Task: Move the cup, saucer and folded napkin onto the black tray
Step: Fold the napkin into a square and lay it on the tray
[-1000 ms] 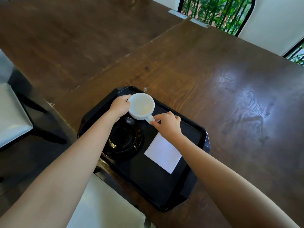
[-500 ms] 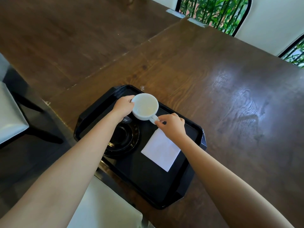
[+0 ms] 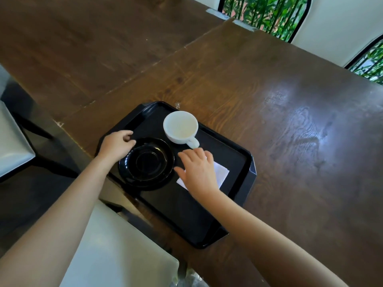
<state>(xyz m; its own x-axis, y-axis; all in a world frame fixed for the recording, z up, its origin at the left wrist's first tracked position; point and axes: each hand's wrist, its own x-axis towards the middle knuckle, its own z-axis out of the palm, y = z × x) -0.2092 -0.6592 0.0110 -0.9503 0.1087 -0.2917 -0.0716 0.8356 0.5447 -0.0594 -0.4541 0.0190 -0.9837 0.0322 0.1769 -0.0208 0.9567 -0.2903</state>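
The black tray (image 3: pixel 246 162) lies at the near edge of the brown wooden table. A white cup (image 3: pixel 180 127) stands upright at the tray's far corner, handle pointing toward me. Beside it sits a black saucer (image 3: pixel 147 163). A folded white napkin (image 3: pixel 221 175) lies flat on the tray, partly covered by my right hand (image 3: pixel 199 169), which hovers with relaxed fingers just short of the cup's handle and holds nothing. My left hand (image 3: pixel 116 145) sits at the saucer's left rim with loosely curled fingers; whether it touches the saucer I cannot tell.
The table (image 3: pixel 290 104) stretches far and right of the tray. A pale chair seat (image 3: pixel 116 255) is below the tray's near edge, another chair (image 3: pixel 12 139) at left. Windows with green plants (image 3: pixel 263 11) are at the back.
Both hands have let go of the cup, which now stands on the tray's far corner. The left hand drew back to the saucer's rim, the right hand back over the napkin.
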